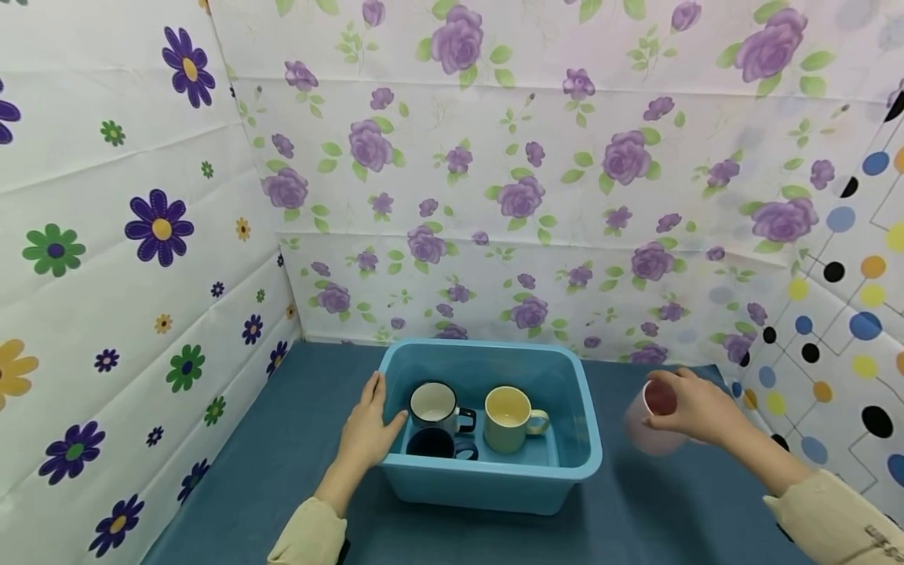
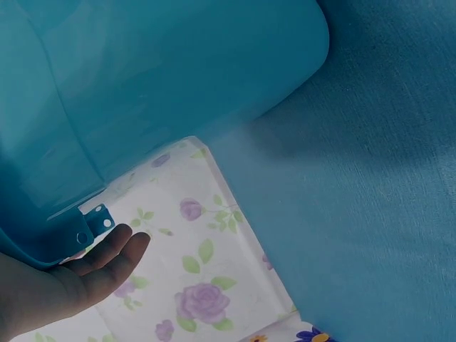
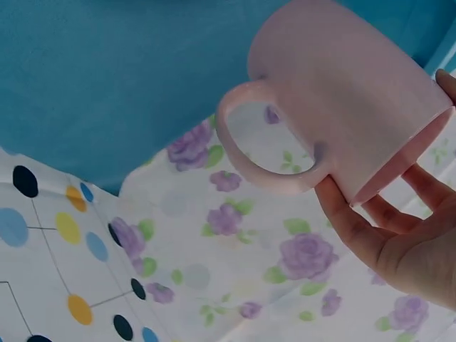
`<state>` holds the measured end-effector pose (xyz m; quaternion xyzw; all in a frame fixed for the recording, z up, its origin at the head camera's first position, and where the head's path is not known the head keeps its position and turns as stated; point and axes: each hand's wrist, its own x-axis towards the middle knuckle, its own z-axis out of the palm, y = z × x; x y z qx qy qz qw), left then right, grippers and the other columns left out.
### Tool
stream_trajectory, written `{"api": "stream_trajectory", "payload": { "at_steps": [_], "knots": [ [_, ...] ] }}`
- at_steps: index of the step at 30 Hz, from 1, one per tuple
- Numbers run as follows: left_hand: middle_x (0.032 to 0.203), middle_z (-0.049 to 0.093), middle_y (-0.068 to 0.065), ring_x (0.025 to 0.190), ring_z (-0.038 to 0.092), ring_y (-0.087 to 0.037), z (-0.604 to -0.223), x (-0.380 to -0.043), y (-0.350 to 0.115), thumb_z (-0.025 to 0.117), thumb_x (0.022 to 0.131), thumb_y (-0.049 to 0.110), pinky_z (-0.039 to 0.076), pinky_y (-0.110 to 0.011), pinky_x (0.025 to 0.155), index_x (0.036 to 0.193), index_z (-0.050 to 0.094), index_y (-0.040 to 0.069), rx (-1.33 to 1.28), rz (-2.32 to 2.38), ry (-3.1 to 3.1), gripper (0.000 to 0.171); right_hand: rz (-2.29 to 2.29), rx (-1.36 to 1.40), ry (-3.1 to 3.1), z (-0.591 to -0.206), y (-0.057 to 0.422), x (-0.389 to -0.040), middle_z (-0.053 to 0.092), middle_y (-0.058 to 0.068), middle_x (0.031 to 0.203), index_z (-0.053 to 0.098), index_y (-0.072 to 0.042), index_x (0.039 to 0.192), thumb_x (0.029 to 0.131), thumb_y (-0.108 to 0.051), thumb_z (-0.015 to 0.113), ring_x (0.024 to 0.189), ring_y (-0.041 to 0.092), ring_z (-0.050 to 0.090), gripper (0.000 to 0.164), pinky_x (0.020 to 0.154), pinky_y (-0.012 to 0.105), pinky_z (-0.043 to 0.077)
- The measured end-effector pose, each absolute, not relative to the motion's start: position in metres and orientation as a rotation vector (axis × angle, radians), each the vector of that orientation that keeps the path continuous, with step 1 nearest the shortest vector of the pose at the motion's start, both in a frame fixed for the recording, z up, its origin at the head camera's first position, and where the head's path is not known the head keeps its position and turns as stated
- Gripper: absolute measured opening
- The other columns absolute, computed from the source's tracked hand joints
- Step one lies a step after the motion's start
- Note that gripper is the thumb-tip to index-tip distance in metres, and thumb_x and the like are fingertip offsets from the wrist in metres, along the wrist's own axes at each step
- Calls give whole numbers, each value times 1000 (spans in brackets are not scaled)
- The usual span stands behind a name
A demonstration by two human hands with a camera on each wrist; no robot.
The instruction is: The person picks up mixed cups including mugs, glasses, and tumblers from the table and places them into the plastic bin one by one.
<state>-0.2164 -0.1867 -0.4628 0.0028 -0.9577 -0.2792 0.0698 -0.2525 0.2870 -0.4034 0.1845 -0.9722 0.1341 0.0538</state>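
A pink mug hangs in the air to the right of the blue plastic basin. My right hand grips it by the rim; the right wrist view shows the mug tilted, its handle away from the palm. On the basin's left rim rests my left hand, fingers fairly straight and thumb over the edge. Inside the basin stand a white mug with a dark rim, a yellow mug and a dark blue mug, the last partly hidden by the front wall.
A dark blue cloth covers the table. Behind it rises a sheet with purple roses. A daisy-patterned sheet stands at the left, a dotted one at the right, close to my right arm.
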Motion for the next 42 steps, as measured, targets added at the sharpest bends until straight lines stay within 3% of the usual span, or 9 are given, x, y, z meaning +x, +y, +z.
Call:
{"api": "stream_trajectory", "payload": {
  "at_steps": [20,42],
  "knots": [
    [156,16,-19,127,40,-48,-460,-214,-188,56,94,28,39,-61,96,150,18,-1,-6,-802,-2883,73,425,672,-2952,-348,261,-246,59,22,100,57,0,120,70,-42,80,69,17,56,69,53,30,46],
    [156,16,-19,126,41,-48,-458,-213,-186,57,94,27,39,-61,95,149,19,-2,-7,-802,-2891,73,360,807,-2942,-303,222,-246,61,17,97,60,1,117,69,-41,79,73,18,59,66,57,32,51]
  ]
}}
